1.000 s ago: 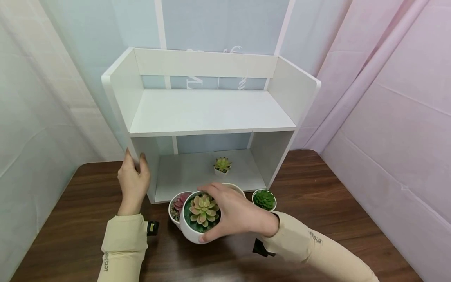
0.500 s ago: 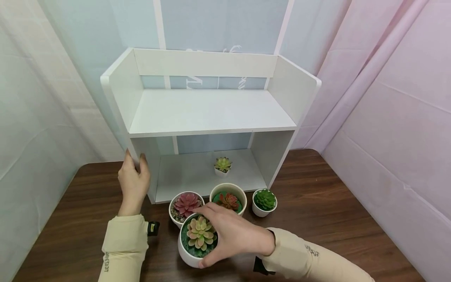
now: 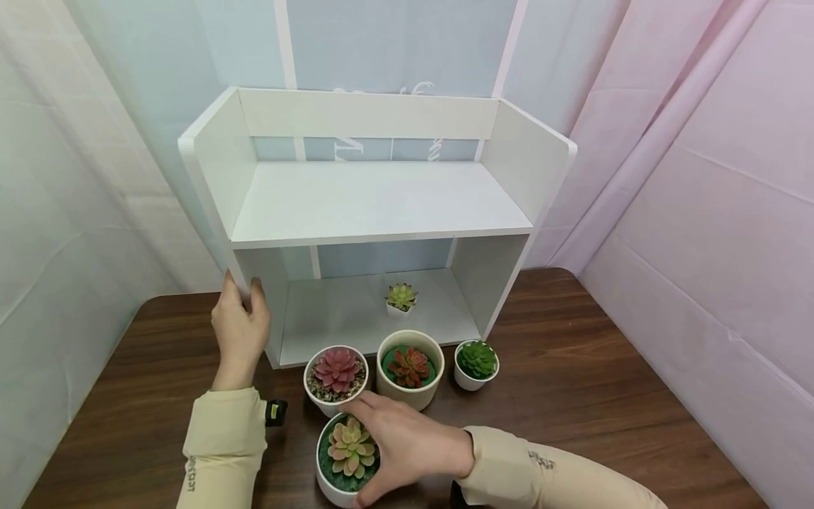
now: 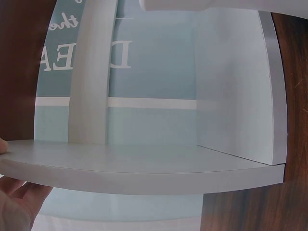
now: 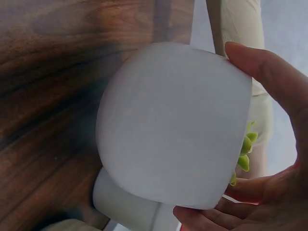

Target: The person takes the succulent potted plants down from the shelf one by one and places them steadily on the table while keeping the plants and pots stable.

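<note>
Fingers (image 3: 364,408) of a person's right hand (image 3: 410,440), spread wide, clasp a white pot (image 3: 331,493) of pale green succulent (image 3: 351,447) at the shelf unit's (image 3: 381,201) six o'clock, with a dark pink succulent (image 3: 337,369) at the pot's twelve; at eight o'clock, the left hand (image 3: 242,324) grips the side panel (image 3: 219,170).

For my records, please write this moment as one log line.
left hand: grips shelf | right hand: holds front pot | yellow-green plant: inside shelf

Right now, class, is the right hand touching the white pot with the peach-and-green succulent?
Touching. The right wrist view shows the right hand spanning the white pot, its thumb against one side and a fingertip against the opposite side.
</note>
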Available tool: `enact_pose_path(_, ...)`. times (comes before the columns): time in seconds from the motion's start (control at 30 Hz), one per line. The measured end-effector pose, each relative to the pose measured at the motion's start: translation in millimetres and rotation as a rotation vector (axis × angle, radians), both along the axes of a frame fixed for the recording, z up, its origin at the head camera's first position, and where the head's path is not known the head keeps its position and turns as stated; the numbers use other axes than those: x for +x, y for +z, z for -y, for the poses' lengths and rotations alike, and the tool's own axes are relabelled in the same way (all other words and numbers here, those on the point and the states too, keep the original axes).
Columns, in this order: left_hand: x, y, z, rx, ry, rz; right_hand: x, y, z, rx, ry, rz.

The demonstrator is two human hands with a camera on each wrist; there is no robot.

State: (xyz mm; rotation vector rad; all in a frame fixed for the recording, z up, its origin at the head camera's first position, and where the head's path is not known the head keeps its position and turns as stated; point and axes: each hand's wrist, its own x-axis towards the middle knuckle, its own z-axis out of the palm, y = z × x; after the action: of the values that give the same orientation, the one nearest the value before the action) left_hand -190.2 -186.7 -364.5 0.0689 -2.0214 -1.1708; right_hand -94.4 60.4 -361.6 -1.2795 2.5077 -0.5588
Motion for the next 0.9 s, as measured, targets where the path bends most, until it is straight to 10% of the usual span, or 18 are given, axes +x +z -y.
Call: enact_pose_path(0.9,-1.2,-1.2,0,-0.01,-0.005,-0.005,3.2,-17.6,7,0.029,-0.013,0.018)
